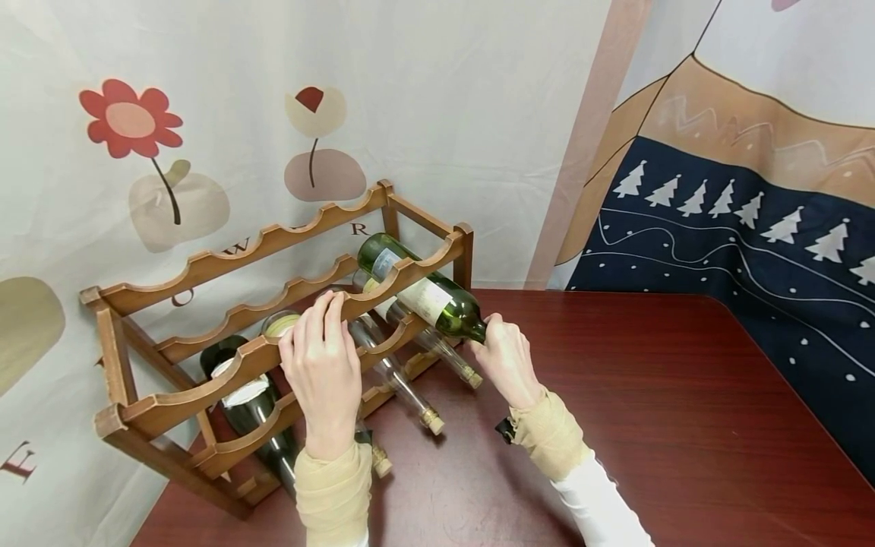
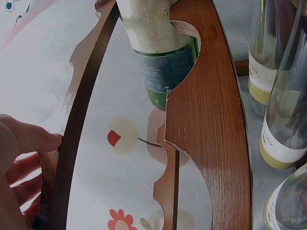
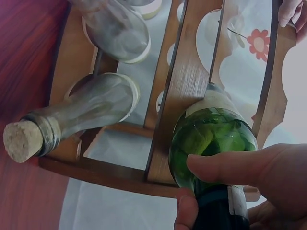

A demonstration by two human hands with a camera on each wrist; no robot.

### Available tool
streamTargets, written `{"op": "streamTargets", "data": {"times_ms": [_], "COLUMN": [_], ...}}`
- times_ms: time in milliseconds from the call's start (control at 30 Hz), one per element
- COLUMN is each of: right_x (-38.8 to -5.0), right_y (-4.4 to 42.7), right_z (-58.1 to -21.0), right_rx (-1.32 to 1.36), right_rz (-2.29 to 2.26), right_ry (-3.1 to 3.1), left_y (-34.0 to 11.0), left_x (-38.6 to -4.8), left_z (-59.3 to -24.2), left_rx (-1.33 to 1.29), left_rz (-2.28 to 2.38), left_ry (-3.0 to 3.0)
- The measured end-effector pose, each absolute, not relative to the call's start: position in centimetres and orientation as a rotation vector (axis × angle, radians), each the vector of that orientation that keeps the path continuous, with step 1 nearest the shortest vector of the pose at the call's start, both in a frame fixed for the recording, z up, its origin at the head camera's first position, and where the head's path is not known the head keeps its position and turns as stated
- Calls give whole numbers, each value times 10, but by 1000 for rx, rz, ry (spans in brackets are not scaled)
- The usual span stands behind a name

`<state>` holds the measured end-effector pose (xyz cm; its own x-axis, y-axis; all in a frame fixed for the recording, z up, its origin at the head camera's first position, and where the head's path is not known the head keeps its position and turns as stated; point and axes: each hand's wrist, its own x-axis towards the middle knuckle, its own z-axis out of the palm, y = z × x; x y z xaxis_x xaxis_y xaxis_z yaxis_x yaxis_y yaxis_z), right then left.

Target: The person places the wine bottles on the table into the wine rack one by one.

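Observation:
My right hand grips the neck of a green glass wine bottle with a pale label. The bottle slants through the right end of the wooden wine rack, passing below the top front rail and over the middle one. Its shoulder and dark neck wrap show in the right wrist view, beneath my thumb. In the left wrist view its base end rests in a rail's notch. My left hand holds the top front rail, thumb on one side and fingers on the other.
Several clear corked bottles lie in the lower tier, their necks sticking out over the red-brown table. A dark bottle sits at the rack's left. Behind the rack hangs a pale printed cloth.

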<state>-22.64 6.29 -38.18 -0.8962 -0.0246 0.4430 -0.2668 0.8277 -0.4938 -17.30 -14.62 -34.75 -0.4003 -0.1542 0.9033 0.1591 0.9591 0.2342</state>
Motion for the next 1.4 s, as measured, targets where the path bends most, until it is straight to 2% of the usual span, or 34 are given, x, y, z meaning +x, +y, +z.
{"op": "streamTargets", "data": {"times_ms": [1400], "right_x": [-250], "right_y": [16], "right_z": [-365], "right_rx": [232], "right_rz": [725], "right_ry": [-2645], "left_y": [-146], "left_x": [-173], "left_z": [-347], "left_rx": [-1], "left_rz": [-343], "left_ry": [-1967]}}
